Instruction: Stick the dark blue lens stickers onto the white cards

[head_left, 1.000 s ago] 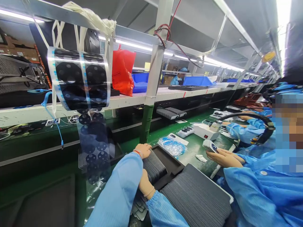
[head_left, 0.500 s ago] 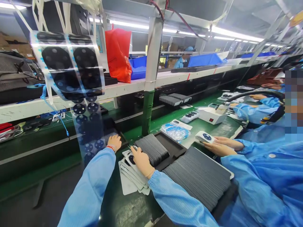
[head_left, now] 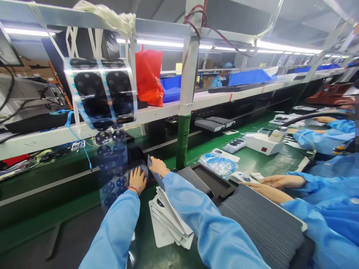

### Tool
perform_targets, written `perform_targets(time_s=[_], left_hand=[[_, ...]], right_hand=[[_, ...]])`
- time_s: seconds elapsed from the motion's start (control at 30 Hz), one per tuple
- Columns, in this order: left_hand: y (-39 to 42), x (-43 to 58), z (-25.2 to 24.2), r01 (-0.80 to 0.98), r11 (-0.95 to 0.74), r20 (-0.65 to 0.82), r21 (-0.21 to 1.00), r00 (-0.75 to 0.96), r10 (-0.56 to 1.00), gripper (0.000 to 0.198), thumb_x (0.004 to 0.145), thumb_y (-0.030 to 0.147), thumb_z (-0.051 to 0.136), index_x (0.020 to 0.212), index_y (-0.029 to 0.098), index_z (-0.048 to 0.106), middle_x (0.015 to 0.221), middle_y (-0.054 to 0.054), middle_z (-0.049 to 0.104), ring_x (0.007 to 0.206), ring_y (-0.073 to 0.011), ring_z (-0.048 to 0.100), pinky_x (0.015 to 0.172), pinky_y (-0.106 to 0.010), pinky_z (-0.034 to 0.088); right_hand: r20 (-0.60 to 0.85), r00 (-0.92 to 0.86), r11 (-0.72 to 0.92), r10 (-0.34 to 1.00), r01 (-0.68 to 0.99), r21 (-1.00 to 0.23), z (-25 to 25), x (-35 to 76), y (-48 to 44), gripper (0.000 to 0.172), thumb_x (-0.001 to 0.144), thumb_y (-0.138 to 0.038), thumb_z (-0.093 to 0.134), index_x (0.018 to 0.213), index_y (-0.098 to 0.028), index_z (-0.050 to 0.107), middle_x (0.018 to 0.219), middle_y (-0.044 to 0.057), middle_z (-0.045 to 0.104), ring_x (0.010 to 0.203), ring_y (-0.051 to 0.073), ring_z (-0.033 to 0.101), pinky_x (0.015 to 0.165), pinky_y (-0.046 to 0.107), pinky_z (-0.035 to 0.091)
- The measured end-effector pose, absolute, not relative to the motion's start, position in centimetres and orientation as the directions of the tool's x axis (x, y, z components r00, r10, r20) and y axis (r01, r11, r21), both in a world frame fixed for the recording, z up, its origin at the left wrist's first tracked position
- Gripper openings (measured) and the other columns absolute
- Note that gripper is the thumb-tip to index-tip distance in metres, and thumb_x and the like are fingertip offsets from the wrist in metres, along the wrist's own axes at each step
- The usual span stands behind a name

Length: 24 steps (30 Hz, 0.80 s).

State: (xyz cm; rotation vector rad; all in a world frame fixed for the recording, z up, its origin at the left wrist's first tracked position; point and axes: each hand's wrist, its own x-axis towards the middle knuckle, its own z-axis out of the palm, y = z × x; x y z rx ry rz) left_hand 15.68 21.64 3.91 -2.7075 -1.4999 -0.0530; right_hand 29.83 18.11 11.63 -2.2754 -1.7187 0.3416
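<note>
My left hand (head_left: 137, 179) lies with fingers spread on the hanging clear film strip (head_left: 112, 168) printed with dark round stickers, near its lower end. Just to its right, my right hand (head_left: 157, 166) is raised and pinches a thin dark flat piece (head_left: 149, 161) by its edge. Below my right arm a fanned stack of white cards (head_left: 171, 222) rests on the green bench. A black tray of ribbed dark parts (head_left: 196, 179) sits right of my right arm.
A co-worker's hands (head_left: 276, 183) rest by a white card (head_left: 243, 177) and a larger ribbed black tray (head_left: 266, 220) at right. A green-and-white post (head_left: 183, 142), a bagged blue coil (head_left: 218, 164), a white box (head_left: 263, 144) and a red bag (head_left: 148, 78) stand beyond.
My right hand has lifted off the card stack and moved up and left with a thin dark piece. My left hand stays on the film. The co-worker has set the card down.
</note>
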Motion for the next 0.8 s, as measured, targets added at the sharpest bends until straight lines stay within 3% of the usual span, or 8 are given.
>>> perform_targets(time_s=[0.1, 0.33, 0.57, 0.8], left_hand=[[22.1, 14.7, 4.3, 0.908, -0.419, 0.066, -0.004, 0.419, 0.906, 0.047, 0.093, 0.032, 0.036, 0.134, 0.014, 0.053, 0.152, -0.017, 0.038, 0.142, -0.0304, 0.033, 0.116, -0.049, 0.021], [26.2, 11.4, 4.9, 0.965, -0.256, 0.07, 0.054, 0.252, 0.965, 0.043, 0.094, 0.033, 0.038, 0.128, 0.014, 0.055, 0.142, -0.018, 0.05, 0.134, -0.0305, 0.043, 0.108, -0.044, 0.034], [32.8, 13.7, 4.8, 0.946, -0.289, 0.069, 0.149, 0.282, 0.957, 0.039, 0.094, 0.04, 0.051, 0.125, 0.017, 0.055, 0.127, -0.01, 0.059, 0.116, -0.0249, 0.056, 0.101, -0.05, 0.043], [35.6, 15.7, 3.2, 0.941, -0.265, -0.021, 0.209, 0.276, 0.961, 0.035, 0.092, 0.042, 0.055, 0.115, 0.015, 0.06, 0.114, -0.009, 0.064, 0.102, -0.022, 0.062, 0.09, -0.045, 0.051]], right_hand=[[-0.064, 0.298, -0.301, 0.952, 0.882, -0.362, 10.5, 28.6, 22.8, 0.035, 0.094, -0.035, 0.06, 0.123, -0.016, 0.055, 0.12, 0.009, 0.059, 0.102, 0.022, 0.061, 0.087, 0.043, 0.053], [-0.118, 0.354, -0.371, 0.928, 0.839, -0.397, 7.3, 27.2, 29.7, 0.036, 0.094, -0.033, 0.06, 0.126, -0.017, 0.054, 0.125, 0.01, 0.057, 0.107, 0.024, 0.06, 0.09, 0.045, 0.053], [-0.217, 0.329, -0.39, 0.919, 0.836, -0.385, 5.0, 28.8, 31.6, 0.039, 0.095, -0.038, 0.059, 0.127, -0.017, 0.054, 0.127, 0.01, 0.057, 0.109, 0.025, 0.06, 0.092, 0.047, 0.051], [-0.217, 0.263, -0.326, 0.94, 0.879, -0.348, 4.7, 28.7, 32.4, 0.036, 0.093, -0.034, 0.061, 0.125, -0.017, 0.055, 0.128, 0.01, 0.056, 0.11, 0.025, 0.059, 0.092, 0.046, 0.051]])
